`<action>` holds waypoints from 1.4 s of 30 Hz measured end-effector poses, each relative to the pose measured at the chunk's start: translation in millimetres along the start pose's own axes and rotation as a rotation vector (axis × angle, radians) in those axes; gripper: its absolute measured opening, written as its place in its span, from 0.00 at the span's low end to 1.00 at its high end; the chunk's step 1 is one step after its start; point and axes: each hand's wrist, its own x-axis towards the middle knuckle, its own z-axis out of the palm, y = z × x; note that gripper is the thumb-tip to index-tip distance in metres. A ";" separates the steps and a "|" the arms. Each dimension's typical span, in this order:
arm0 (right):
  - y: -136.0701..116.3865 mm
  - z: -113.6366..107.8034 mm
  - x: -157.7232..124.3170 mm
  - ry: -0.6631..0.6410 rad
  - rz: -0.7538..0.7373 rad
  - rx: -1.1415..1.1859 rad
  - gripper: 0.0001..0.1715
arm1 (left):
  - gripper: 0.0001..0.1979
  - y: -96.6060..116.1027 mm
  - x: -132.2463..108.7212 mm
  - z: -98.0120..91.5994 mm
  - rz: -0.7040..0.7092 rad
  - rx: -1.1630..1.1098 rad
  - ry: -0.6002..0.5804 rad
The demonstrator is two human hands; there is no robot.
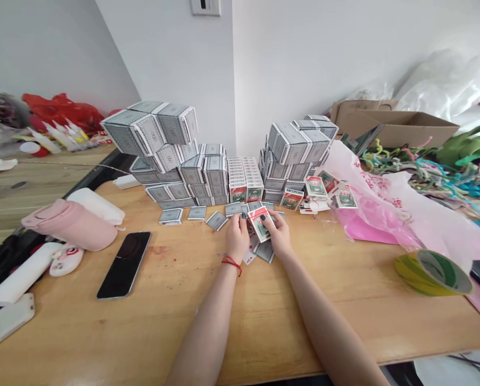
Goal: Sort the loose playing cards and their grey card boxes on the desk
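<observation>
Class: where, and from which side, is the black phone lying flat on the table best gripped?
Probably its two long edges, from above: the phone lies flat, screen up, with open table either side, so its narrow width can be pinched.

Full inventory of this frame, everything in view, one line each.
card box: one, red-green-white, between both hands
loose decks: several, grey-backed, on the table beyond the hands
left pile: many wrapped packs, grey patterned, by the wall
right pile: many wrapped packs, grey patterned, by the wall
boxed rows: two, white tops, between the piles
phone: one, black, left of the hands
pouch: one, pink, far left
tape roll: one, yellow-green, right
plastic bag: one, pink, right
carton: one, brown, back right
table: one, light wood
left hand: grip on card box, red string at wrist
right hand: grip on card box
</observation>
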 end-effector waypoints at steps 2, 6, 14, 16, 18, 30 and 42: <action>0.9 0.2 0.0 -0.003 0.009 0.017 0.24 | 0.11 0.4 -0.4 -0.8 0.007 -0.027 -0.033; 4.1 0.3 0.9 -0.024 0.028 0.057 0.24 | 0.12 1.2 -1.1 -1.8 0.027 -0.028 -0.059; 8.1 0.0 2.1 -0.014 0.104 0.084 0.26 | 0.11 3.5 -2.0 -1.4 0.059 0.027 -0.020; 8.3 0.0 2.1 -0.009 0.115 0.082 0.26 | 0.10 3.3 -2.1 -0.4 0.071 0.051 -0.003; 8.3 0.2 2.2 -0.003 0.121 0.082 0.26 | 0.10 2.5 -2.0 0.5 0.083 0.074 0.016; 6.5 1.3 2.8 -0.003 0.116 0.101 0.26 | 0.12 1.0 -2.0 -1.7 0.061 -0.023 -0.047; 7.5 1.6 1.2 -0.017 0.102 0.060 0.27 | 0.09 2.4 -1.5 -1.7 0.052 0.100 -0.034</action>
